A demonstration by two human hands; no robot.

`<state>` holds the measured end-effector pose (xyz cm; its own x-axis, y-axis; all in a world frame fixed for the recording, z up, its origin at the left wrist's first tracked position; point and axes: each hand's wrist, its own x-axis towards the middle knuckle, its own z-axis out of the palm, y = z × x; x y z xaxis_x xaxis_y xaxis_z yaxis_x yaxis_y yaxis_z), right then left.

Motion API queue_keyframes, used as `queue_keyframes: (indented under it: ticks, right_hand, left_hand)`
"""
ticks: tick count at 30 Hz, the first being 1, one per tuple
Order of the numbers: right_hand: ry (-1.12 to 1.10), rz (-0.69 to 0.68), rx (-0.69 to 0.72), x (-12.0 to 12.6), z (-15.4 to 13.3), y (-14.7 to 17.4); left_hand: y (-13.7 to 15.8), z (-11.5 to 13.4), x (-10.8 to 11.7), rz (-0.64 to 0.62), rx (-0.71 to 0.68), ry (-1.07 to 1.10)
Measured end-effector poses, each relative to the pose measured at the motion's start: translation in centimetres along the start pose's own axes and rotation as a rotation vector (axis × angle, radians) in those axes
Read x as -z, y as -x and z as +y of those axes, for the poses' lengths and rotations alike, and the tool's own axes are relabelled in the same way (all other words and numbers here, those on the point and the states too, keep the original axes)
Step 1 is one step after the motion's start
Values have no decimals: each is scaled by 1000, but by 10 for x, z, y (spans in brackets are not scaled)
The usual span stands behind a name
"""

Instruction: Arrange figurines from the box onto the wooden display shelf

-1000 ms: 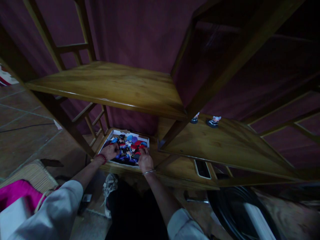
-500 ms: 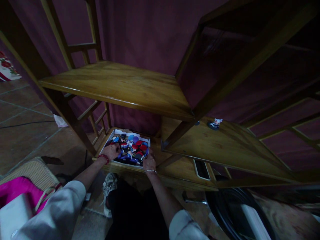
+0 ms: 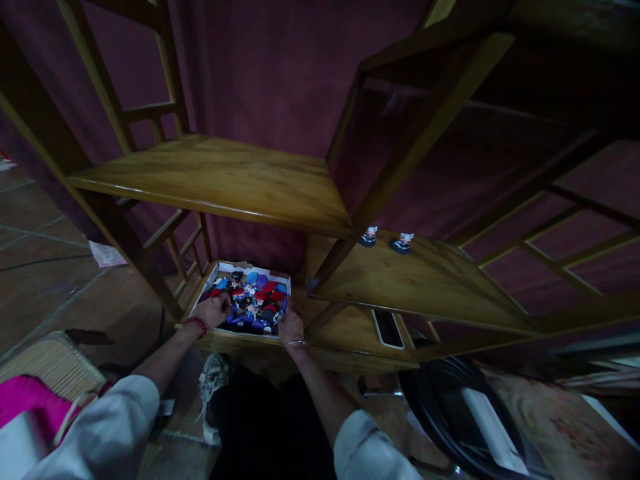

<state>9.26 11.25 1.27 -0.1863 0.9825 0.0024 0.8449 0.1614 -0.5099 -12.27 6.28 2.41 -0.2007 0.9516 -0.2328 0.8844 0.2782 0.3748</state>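
Note:
A shallow white cardboard box (image 3: 274,272) sits on the low left shelf, filled with several small figurines (image 3: 253,297) in blue, red, purple and black. My left hand (image 3: 213,310), with a red bead bracelet on the wrist, reaches over the box's left side. Its fingers are curled down among the figurines, and what lies in them is hidden. At the box's right end, my right hand (image 3: 291,325) grips the edge, thumb on the inner side.
Two small figurines (image 3: 369,237) (image 3: 402,243) stand on the middle shelf (image 3: 425,280). A phone (image 3: 388,329) lies on the lower shelf. An upper shelf (image 3: 215,177) overhangs the box. A black round-seated chair (image 3: 450,400) is at right, a woven stool (image 3: 50,360) with pink cloth at left.
The view has swung right, so both figurines on the middle shelf now show clear of the post. Both hands keep about the same places at the box.

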Motion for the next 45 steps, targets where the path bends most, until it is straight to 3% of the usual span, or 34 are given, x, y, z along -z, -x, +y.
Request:
queue_keyframes:
  ticks: [7, 15, 25, 34, 45]
  right_hand:
    - [-185, 110, 60, -6, 6, 12]
    - [-256, 144, 47, -11, 9, 23]
    - [-369, 330, 178, -27, 19, 21]
    - [-416, 351, 241, -28, 20, 21]
    - [-440, 335, 276, -29, 22, 25]
  left_hand:
    - [11, 0, -4, 50, 6, -86]
    - [21, 2, -9, 117, 3, -162]
    - [23, 3, -10, 234, -61, -141]
    - [21, 5, -10, 257, -35, -147]
    - [14, -2, -14, 427, -230, -118]
